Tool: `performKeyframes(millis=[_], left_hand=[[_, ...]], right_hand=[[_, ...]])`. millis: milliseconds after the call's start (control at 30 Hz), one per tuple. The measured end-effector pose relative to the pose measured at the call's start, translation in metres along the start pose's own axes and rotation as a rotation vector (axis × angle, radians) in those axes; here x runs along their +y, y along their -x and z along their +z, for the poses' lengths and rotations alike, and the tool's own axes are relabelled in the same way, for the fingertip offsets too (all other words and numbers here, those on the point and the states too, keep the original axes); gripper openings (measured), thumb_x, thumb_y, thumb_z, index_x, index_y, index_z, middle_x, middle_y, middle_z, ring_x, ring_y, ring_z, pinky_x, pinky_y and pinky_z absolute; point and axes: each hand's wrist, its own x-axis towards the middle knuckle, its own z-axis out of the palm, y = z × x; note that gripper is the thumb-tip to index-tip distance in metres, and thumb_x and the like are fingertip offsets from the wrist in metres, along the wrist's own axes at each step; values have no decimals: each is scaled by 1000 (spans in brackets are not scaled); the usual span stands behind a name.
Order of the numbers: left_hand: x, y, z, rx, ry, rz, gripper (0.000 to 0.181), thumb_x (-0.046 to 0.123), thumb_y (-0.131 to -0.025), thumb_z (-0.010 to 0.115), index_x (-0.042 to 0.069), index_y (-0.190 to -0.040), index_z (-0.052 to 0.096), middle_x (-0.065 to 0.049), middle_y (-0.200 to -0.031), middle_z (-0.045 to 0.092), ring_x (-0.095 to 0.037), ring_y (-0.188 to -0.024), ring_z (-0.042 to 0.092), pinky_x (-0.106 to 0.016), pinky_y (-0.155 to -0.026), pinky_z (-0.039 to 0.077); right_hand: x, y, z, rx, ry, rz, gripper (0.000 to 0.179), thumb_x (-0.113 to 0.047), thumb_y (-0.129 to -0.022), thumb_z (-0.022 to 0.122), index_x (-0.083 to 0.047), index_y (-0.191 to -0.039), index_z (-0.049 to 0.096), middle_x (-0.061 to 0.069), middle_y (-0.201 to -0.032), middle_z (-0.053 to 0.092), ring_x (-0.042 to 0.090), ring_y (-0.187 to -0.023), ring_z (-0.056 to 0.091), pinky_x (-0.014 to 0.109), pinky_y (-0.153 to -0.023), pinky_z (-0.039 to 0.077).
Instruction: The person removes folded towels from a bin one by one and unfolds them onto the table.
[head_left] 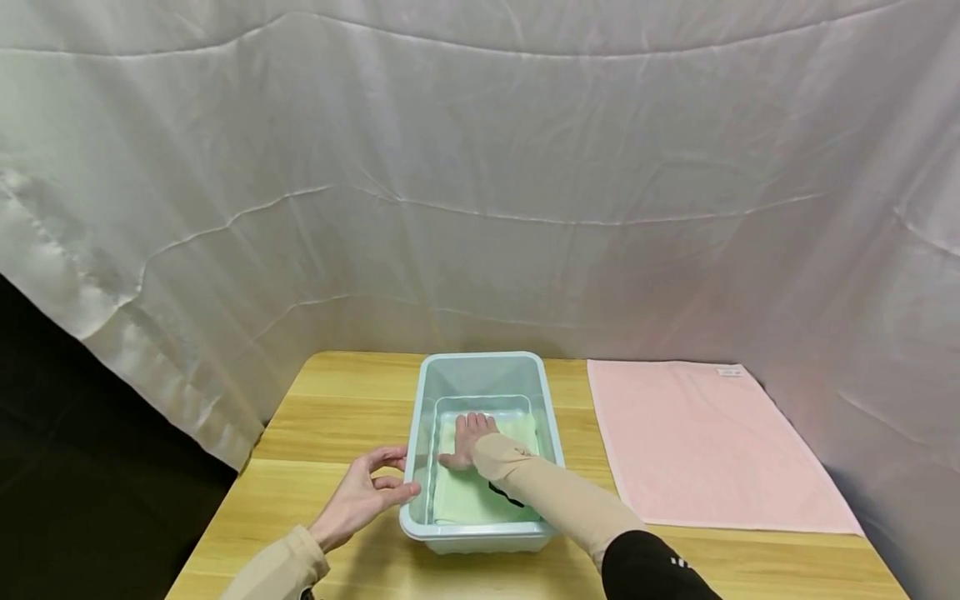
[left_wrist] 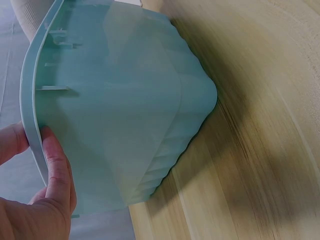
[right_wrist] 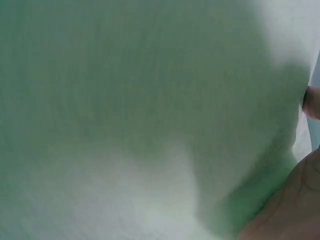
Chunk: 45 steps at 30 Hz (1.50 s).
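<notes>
The green cloth (head_left: 476, 500) lies flat on the bottom of the pale blue bin (head_left: 487, 546). The bin stands up straight on the wooden tabletop (head_left: 322, 467), with its far end close to the far edge, and its long sides run from near to far. The right hand (head_left: 470, 442) reaches down inside the bin and presses on the cloth. Its grip is spread out, with the fingers straight and pointing at the far end and the thumb out to the left. The left hand (head_left: 363, 496) is at the side of the bin that faces the tabletop's left edge. Its grip is clamped on the bin's rim, with the thumb on one side and the fingers tucked under on the outside. Both arms have tan sleeves (head_left: 555, 496), and the right arm has a black band (head_left: 648, 567) too. A pink cloth (head_left: 712, 450) lies spread out by the tabletop's right edge, near the far right corner, with a small white tag (head_left: 729, 372) on it. A shiny grey curtain (head_left: 480, 167) hangs behind the far edge.
</notes>
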Motion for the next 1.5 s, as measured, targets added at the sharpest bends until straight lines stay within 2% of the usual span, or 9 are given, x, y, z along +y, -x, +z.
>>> performKeyframes(millis=[233,467,633,767,1000,1167,1267,1500], left_hand=[[1,1,1,3,-5,2,67,5,-86,76,-15,-141,42,-30,-127,51,-19,-89,69,-23,-75,59],[1,1,1,-2,-5,-3,68,5,-87,75,-16,-141,41,-29,-126,51,-19,-89,69,-24,-76,60],[2,1,-2,-8,-10,-11,68,6,-87,75,-15,-142,41,-27,-125,51,-19,-90,69,-25,-76,60],[3,1,-3,-14,-13,-15,69,7,-87,75,-15,-142,40,-29,-127,50,-19,-91,69,-25,-77,60],[2,0,-4,-4,-24,-8,67,5,-87,75,-15,-141,41,-28,-126,52,-19,-89,69,-24,-76,59],[1,1,-8,1,-34,-9,66,5,-87,75,-15,-141,41,-27,-125,53,-20,-89,69,-23,-75,59],[2,2,-10,2,-45,-13,67,6,-87,75,-15,-141,42,-27,-125,53,-19,-88,69,-24,-75,59],[2,3,-19,13,-62,-26,67,7,-87,75,-15,-142,42,-29,-126,54,-19,-87,67,-23,-75,59]], right_hand=[[-1,2,-4,47,106,-45,73,-70,-83,64,-11,-123,49,12,-120,60,25,-120,56,37,-111,42],[-3,9,-13,180,165,-105,69,-71,-79,68,-12,-109,50,8,-101,56,21,-99,55,34,-97,46],[-4,14,-23,273,209,-131,67,-70,-79,68,-12,-109,50,7,-101,58,20,-98,56,32,-91,46],[-5,20,-39,274,223,-141,68,-69,-81,65,-12,-113,48,5,-103,57,20,-100,55,31,-90,46],[-4,39,-76,317,147,-194,61,-63,-81,70,-11,-104,46,5,-93,51,21,-89,51,30,-79,42],[-3,50,-97,332,93,-247,57,-58,-85,70,-11,-101,44,3,-89,48,19,-82,44,26,-71,34],[-1,57,-111,325,62,-265,54,-56,-88,69,-10,-102,44,3,-90,47,18,-82,41,25,-71,32],[2,71,-140,337,-14,-308,47,-48,-95,64,-7,-109,46,6,-95,53,22,-90,49,29,-79,40]])
